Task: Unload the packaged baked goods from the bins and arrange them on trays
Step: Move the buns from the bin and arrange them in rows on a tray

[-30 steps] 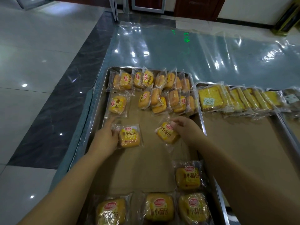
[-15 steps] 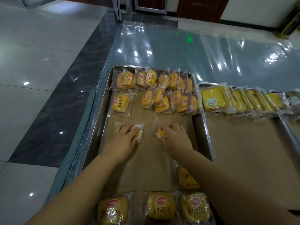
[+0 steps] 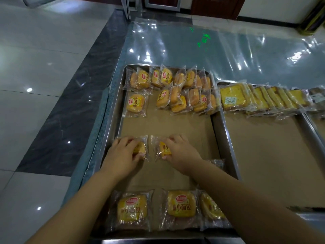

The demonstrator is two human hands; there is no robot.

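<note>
The left hand (image 3: 123,154) lies on top of one little bread pack (image 3: 141,149). Its fingers curl over the pack and its thumb pinches the near edge, so it is holding it. The right hand (image 3: 179,152) holds a second bread pack (image 3: 162,149) the same way, fingers bent over the top and thumb at the near side. The two packs sit side by side between the hands, close but not touching, flat on the brown paper (image 3: 167,124) in the metal tray (image 3: 112,124).

Each pack is a clear, shiny, crinkly bag with a square yellow bun inside. Most of both buns is hidden under the fingers.

Closer to the person than the hands lies a row of three packs (image 3: 181,203). They show big red letters, 小面包, and a red oval mark whose writing is too small to read.

Past the left hand's fingers lies a single pack (image 3: 135,103) with the same letters. Farther on, past both hands, is a pile of bun packs (image 3: 184,90) leaning on each other.

Out past the right hand a second tray (image 3: 226,131) holds bagged toast slices (image 3: 233,97) with a small white sticker I cannot read
</note>
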